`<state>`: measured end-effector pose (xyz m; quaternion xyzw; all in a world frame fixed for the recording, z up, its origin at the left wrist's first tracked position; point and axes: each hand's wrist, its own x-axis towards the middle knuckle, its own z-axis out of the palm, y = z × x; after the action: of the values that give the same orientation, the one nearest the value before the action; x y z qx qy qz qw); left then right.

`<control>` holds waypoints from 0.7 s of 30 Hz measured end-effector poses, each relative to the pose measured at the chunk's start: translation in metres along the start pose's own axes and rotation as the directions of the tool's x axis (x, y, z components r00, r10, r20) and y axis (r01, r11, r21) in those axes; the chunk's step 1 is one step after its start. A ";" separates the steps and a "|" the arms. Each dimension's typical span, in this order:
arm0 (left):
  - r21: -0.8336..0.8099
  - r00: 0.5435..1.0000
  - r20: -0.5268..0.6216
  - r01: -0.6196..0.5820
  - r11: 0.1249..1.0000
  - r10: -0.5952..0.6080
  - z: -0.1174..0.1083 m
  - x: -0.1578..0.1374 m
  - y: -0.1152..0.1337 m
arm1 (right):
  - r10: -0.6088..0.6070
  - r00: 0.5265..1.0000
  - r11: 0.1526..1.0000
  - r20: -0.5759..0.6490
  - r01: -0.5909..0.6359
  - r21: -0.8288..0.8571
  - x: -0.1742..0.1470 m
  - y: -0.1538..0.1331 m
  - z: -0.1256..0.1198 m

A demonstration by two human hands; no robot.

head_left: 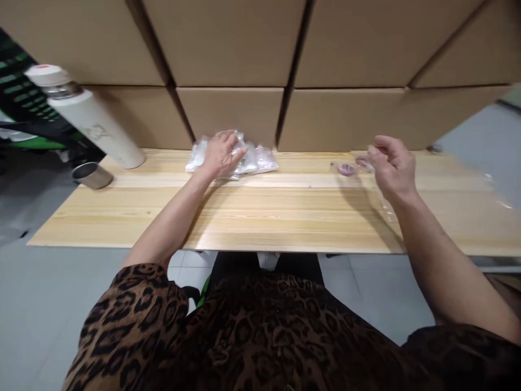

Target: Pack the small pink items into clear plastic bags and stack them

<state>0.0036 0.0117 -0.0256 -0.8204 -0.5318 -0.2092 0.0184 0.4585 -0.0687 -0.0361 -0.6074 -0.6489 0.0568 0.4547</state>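
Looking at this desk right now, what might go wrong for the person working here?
The metal cup lies at the very left edge of the table, so a nudge might send it to the floor. The tall white flask stands close beside it and could topple if bumped. The left hand presses on a loose pile of clear bags; slippery plastic may slide apart. By the right hand, a small pink item in thin plastic looks easy to lose.
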 end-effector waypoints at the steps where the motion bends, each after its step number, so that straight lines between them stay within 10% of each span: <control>1: 0.000 1.000 -0.014 0.015 1.000 -0.015 0.003 -0.001 -0.001 | 0.064 0.996 0.996 -0.062 -0.068 -0.058 -0.007 0.015 -0.018; 8: 0.101 0.991 0.065 0.110 0.989 -0.117 -0.014 -0.005 0.011 | 0.279 0.960 0.925 -0.017 -0.274 -0.263 -0.046 0.059 -0.081; 14: 0.124 0.991 0.038 0.124 0.985 -0.129 -0.032 -0.011 0.023 | 0.345 0.860 0.782 0.376 -0.041 -0.623 -0.063 0.029 -0.074; 21: 0.007 0.982 -0.189 -0.021 1.000 0.022 -0.036 -0.029 0.054 | 0.372 0.835 0.577 0.406 0.135 -0.806 -0.090 -0.017 -0.073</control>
<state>0.0295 -0.0456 0.0074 -0.8025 -0.5191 -0.2849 0.0732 0.4806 -0.1835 -0.0303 -0.7486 -0.6569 -0.0459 -0.0776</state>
